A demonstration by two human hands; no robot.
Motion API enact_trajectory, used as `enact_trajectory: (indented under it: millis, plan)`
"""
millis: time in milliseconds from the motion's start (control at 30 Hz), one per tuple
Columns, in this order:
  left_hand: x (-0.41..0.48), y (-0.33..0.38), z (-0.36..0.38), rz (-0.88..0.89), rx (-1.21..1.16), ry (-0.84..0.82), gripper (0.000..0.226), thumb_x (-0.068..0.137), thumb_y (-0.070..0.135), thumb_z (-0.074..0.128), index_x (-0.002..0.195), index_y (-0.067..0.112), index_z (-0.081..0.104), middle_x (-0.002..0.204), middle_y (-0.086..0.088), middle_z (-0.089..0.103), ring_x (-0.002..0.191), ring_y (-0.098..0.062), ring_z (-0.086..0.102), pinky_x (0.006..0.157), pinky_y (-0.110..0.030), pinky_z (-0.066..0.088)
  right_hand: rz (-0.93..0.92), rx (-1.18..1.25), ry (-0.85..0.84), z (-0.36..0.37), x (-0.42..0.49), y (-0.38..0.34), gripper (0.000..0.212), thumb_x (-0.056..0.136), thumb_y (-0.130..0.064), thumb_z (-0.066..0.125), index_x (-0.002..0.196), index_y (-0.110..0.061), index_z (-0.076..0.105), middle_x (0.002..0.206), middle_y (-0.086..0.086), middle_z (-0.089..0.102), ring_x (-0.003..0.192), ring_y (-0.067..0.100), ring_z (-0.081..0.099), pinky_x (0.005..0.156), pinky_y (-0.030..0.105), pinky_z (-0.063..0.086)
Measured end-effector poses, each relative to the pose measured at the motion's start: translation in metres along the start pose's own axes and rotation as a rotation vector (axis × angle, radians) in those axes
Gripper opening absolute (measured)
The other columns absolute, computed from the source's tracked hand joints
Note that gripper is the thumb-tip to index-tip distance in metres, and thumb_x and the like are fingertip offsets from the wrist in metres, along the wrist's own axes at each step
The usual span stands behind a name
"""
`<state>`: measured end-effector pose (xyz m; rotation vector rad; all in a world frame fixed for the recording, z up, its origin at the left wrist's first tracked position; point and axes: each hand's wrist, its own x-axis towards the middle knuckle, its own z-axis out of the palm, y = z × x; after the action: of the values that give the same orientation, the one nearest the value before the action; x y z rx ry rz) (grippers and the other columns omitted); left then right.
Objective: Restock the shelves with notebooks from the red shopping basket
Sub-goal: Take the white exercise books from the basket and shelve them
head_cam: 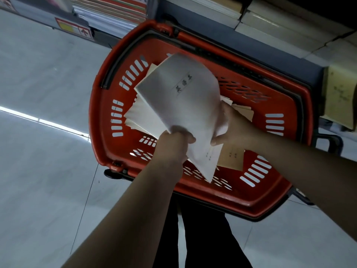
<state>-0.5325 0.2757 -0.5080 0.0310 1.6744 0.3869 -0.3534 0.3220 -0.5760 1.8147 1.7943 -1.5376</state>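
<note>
Status: restocking under way, not complete. Left hand grips lower edge of white notebook bundle, fingers curled round it; right hand holds bundle's right edge, thumb on cover. Bundle held over red shopping basket at frame centre, not yet on shelf. More notebooks left in basket beneath. Shelves along upper edge already carry stacks. Hidden: right fingers behind bundle; remaining count unclear; cover print blurred; target shelf slot unidentified
</note>
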Motion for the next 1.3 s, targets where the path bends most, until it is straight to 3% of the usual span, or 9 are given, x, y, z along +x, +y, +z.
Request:
enact_trajectory:
  millis: [133, 233, 333, 533, 633, 833, 1000, 1200, 1300]
  plan:
    - [-0.024, 0.006, -0.018, 0.036, -0.086, -0.112, 0.021, 0.080, 0.004, 0.063, 0.101, 0.006, 0.057, 0.102, -0.012, 0.063, 0.093, -0.029, 0.060, 0.088, -0.046, 0.049, 0.075, 0.154, 0.029, -0.008, -0.033, -0.008, 0.106, 0.065, -0.018, 0.088, 0.149, -0.022, 0.022, 0.149, -0.003, 0.038, 0.135, 0.016, 0.036, 0.107, 0.034, 0.035]
    - [-0.030, 0.014, -0.035, 0.137, -0.139, -0.201, 0.055, 0.064, 0.015, 0.071, 0.118, 0.010, 0.061, 0.111, -0.009, 0.070, 0.105, -0.033, 0.065, 0.098, -0.052, 0.047, 0.061, 0.366, 0.075, -0.017, -0.057, -0.018, 0.058, 0.080, -0.011, 0.076, 0.130, -0.013, 0.048, 0.125, -0.002, 0.061, 0.115, 0.015, 0.058, 0.100, 0.037, 0.047]
    - [-0.036, 0.029, -0.043, 0.240, -0.105, -0.283, 0.056, 0.070, 0.019, 0.074, 0.123, 0.010, 0.061, 0.110, -0.010, 0.072, 0.101, -0.032, 0.069, 0.080, -0.044, 0.056, 0.084, 0.342, 0.229, -0.025, -0.081, -0.032, 0.021, 0.097, -0.021, 0.055, 0.117, -0.015, 0.060, 0.107, -0.004, 0.065, 0.100, 0.012, 0.060, 0.078, 0.022, 0.047]
    - [-0.065, 0.062, -0.038, 0.340, -0.082, -0.281, 0.015, 0.094, 0.020, 0.061, 0.108, 0.020, 0.063, 0.106, -0.006, 0.074, 0.098, -0.025, 0.071, 0.088, -0.047, 0.057, 0.102, 0.416, 0.499, -0.041, -0.123, -0.058, 0.024, 0.103, -0.018, 0.042, 0.115, -0.027, 0.061, 0.097, -0.016, 0.060, 0.087, -0.002, 0.055, 0.063, 0.010, 0.040]
    - [-0.084, 0.077, -0.035, 0.437, -0.003, -0.245, 0.019, 0.097, 0.020, 0.057, 0.116, 0.020, 0.061, 0.114, -0.004, 0.069, 0.105, -0.023, 0.066, 0.094, -0.046, 0.054, 0.094, 0.443, 0.559, -0.049, -0.144, -0.073, 0.027, 0.102, -0.017, 0.043, 0.116, -0.027, 0.064, 0.097, -0.016, 0.063, 0.088, -0.004, 0.057, 0.067, 0.014, 0.043]
    - [-0.123, 0.092, -0.031, 0.657, 0.185, -0.205, 0.041, 0.096, 0.010, 0.056, 0.134, 0.025, 0.049, 0.122, 0.005, 0.063, 0.109, -0.015, 0.061, 0.094, -0.041, 0.053, 0.078, 0.574, 0.636, -0.061, -0.181, -0.098, 0.033, 0.102, -0.012, 0.043, 0.096, -0.040, 0.060, 0.079, -0.032, 0.058, 0.071, -0.024, 0.052, 0.055, -0.002, 0.038]
    - [-0.152, 0.100, -0.036, 0.766, 0.273, -0.212, 0.065, 0.090, 0.011, 0.054, 0.147, 0.037, 0.037, 0.136, 0.014, 0.055, 0.124, -0.013, 0.053, 0.101, -0.045, 0.048, 0.100, 0.693, 0.722, -0.071, -0.206, -0.115, 0.040, 0.101, -0.011, 0.046, 0.089, -0.045, 0.063, 0.073, -0.037, 0.062, 0.079, -0.004, 0.060, 0.070, 0.012, 0.047]
    - [-0.189, 0.104, -0.039, 0.846, 0.252, -0.210, 0.061, 0.092, 0.004, 0.050, 0.141, 0.039, 0.044, 0.129, 0.013, 0.062, 0.121, -0.014, 0.057, 0.101, -0.045, 0.049, 0.152, 0.830, 0.794, -0.081, -0.237, -0.133, 0.039, 0.100, -0.017, 0.048, 0.082, -0.046, 0.067, 0.079, -0.030, 0.068, 0.092, 0.009, 0.064, 0.080, 0.033, 0.054]
    - [-0.209, 0.107, -0.041, 0.859, 0.220, -0.211, 0.061, 0.094, -0.001, 0.048, 0.139, 0.041, 0.046, 0.126, 0.009, 0.065, 0.118, -0.013, 0.060, 0.097, -0.038, 0.050, 0.128, 0.826, 0.834, -0.087, -0.254, -0.140, 0.033, 0.096, -0.021, 0.051, 0.086, -0.045, 0.072, 0.081, -0.020, 0.070, 0.085, 0.012, 0.062, 0.074, 0.037, 0.049]
